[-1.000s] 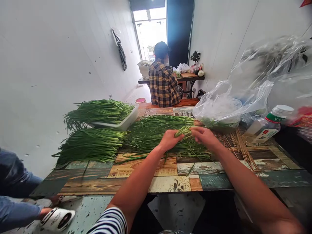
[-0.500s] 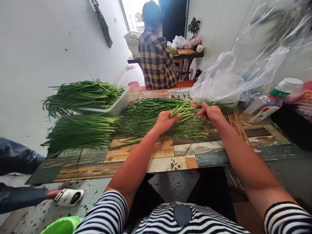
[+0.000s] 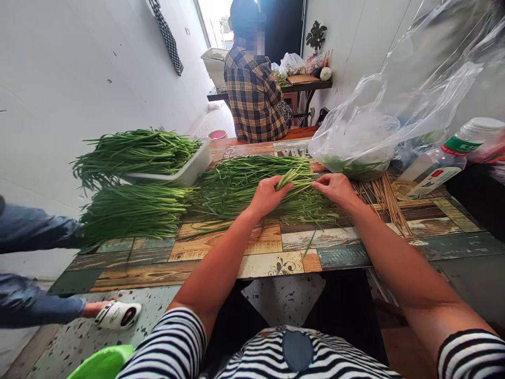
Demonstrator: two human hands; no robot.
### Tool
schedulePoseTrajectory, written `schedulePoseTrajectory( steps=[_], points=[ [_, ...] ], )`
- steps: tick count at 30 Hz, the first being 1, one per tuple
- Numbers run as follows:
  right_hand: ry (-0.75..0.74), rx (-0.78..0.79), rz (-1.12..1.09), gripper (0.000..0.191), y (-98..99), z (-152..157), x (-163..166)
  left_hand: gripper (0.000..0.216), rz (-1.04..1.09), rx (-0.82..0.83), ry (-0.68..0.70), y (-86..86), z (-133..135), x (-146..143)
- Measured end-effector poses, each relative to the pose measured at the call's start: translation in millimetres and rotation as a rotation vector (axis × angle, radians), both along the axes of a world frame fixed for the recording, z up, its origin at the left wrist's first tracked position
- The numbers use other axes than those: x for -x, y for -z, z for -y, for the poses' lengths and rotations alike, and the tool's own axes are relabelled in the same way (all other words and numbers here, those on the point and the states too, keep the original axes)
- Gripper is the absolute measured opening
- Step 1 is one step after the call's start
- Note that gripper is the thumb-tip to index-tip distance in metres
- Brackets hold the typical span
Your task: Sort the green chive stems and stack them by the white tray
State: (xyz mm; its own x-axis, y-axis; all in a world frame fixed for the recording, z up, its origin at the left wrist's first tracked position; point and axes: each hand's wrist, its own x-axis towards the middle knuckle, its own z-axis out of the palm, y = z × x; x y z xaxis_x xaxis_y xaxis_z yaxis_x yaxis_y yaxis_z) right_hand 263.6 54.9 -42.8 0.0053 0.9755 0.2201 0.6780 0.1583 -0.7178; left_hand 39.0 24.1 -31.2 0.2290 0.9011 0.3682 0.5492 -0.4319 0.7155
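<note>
My left hand [image 3: 269, 196] is closed around a small bunch of garlic chives [image 3: 294, 178], their pale cut ends pointing right. At those ends, the fingers of my right hand [image 3: 335, 188] are pinched together; whether they grip a stalk end or a loose bit is too small to make out. Beneath and behind both hands a loose heap of chives [image 3: 232, 181] spreads over the patchwork-wood table [image 3: 224, 245]. To the left lies a neat pile of chives [image 3: 138, 213], and a white tray [image 3: 193, 169] holds another pile [image 3: 145, 152].
At right stand a clear plastic bag [image 3: 351, 142] over a container with green scraps, thin wooden sticks [image 3: 389, 202] and a bottle [image 3: 445, 158]. A person in a plaid shirt [image 3: 256, 95] sits ahead with their back turned. Another person's legs [image 3: 39, 310] are at left, by a green bin [image 3: 102, 363].
My right hand has moved left from beside the plastic bag to the cut ends of the bunch. My left hand keeps its hold. The view has shifted slightly.
</note>
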Motion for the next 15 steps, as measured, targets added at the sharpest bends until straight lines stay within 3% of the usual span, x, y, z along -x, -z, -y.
schedulePoseTrajectory(
  steps=[4, 8, 11, 15],
  points=[
    [-0.033, 0.063, -0.288, 0.027, -0.1, 2.6, 7.0, 0.023, -0.013, 0.004, -0.023, 1.2, -0.3, 0.8],
    [-0.211, 0.15, -0.631, 0.033, -11.7, 11.9, 11.2, 0.016, -0.049, -0.06, -0.031, 4.1, -1.8, 0.6],
    [-0.292, 0.094, -0.692, 0.03, -22.0, 21.2, 16.1, 0.013, -0.056, -0.071, 0.028, 5.8, -2.8, 0.0],
    [-0.268, 0.038, -0.698, 0.028, -24.7, 25.7, 21.0, 0.011, -0.025, -0.077, 0.014, 5.4, -4.3, 1.1]
  ],
)
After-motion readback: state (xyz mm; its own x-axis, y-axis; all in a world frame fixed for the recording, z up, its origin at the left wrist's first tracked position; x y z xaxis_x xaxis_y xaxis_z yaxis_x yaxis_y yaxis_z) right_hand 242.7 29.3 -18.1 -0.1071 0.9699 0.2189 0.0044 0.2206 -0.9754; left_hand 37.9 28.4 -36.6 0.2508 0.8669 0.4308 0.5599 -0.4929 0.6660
